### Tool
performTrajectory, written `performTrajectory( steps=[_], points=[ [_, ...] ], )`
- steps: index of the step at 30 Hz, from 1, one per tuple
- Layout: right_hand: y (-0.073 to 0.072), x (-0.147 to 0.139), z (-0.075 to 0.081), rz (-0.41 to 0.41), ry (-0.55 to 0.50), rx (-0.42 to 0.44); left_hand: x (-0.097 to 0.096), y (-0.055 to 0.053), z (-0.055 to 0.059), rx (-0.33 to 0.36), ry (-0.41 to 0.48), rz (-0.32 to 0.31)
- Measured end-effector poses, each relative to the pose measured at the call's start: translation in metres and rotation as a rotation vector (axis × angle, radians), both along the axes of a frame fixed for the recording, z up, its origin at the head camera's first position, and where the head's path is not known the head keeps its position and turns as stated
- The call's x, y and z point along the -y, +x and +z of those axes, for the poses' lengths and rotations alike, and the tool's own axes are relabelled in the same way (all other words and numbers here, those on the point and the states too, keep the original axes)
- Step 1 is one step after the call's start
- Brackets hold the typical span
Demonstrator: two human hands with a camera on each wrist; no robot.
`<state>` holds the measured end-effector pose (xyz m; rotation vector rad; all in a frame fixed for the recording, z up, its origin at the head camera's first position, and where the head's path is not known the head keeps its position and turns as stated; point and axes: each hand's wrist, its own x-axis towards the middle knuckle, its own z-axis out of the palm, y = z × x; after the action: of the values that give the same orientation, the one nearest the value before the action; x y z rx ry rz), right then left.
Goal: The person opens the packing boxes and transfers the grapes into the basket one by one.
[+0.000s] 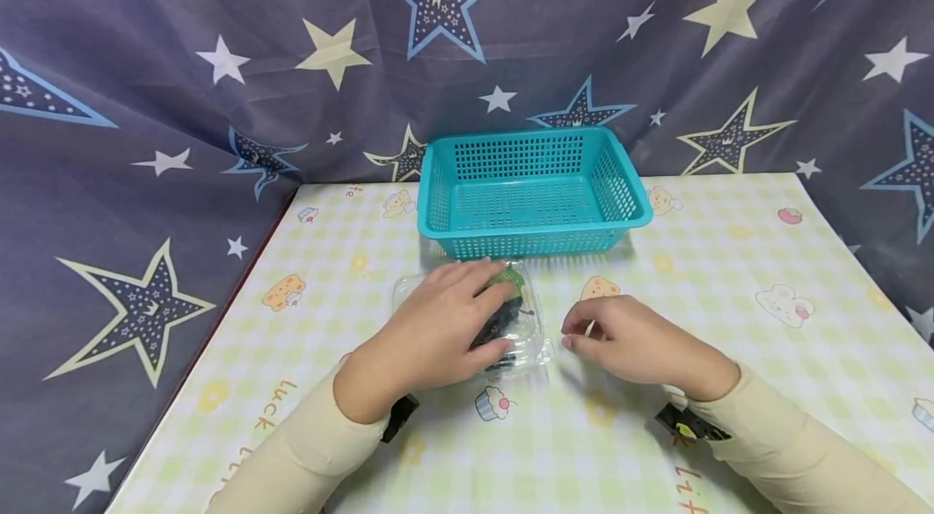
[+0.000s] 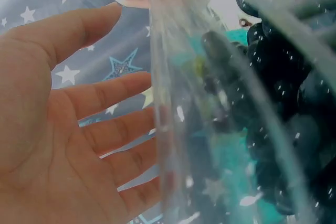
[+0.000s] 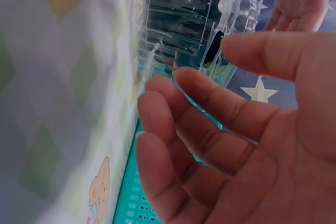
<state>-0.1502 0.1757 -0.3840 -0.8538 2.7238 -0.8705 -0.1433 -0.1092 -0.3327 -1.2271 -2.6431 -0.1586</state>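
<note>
My left hand (image 1: 445, 327) spread over clear plastic box (image 1: 531, 327) of dark round fruit (image 2: 278, 66), before turquoise perforated plastic basket (image 1: 536, 231); my right hand (image 1: 631, 340) loosely curved, empty, beside it. Press lightly: box likely flexes.

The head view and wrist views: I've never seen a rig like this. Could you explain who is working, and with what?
No machine here: each grip is a person's bare hand. The head picture comes from a camera worn on the head; the other two, from cameras on each wrist. On the patterned cloth sit a teal basket and, nearer the person, a clear plastic box with dark round fruit inside. The left grip is spread over the box; the right grip is beside it, loosely bent. Neither seems to hold anything.
</note>
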Motion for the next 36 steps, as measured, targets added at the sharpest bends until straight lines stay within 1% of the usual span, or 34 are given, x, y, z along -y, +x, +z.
performTrajectory(
  steps=[4,8,15,22,31,36],
  points=[
    [0.001,0.001,-0.002,0.014,-0.004,0.014,-0.004,0.001,-0.004,0.02,-0.025,-0.012],
    [0.002,0.003,-0.002,0.026,-0.019,0.028,-0.007,0.002,-0.008,0.034,-0.05,-0.011],
    [0.001,0.005,-0.006,0.043,-0.028,0.035,-0.01,0.005,-0.01,0.031,-0.079,0.0],
    [0.002,0.006,-0.007,0.056,-0.032,0.057,-0.013,0.005,-0.015,0.013,-0.097,-0.01],
    [0.002,0.007,-0.009,0.08,-0.05,0.077,-0.015,0.006,-0.018,0.04,-0.115,-0.005],
    [0.001,0.006,-0.01,0.102,-0.071,0.109,-0.017,0.005,-0.019,0.034,-0.128,-0.012]
  ],
)
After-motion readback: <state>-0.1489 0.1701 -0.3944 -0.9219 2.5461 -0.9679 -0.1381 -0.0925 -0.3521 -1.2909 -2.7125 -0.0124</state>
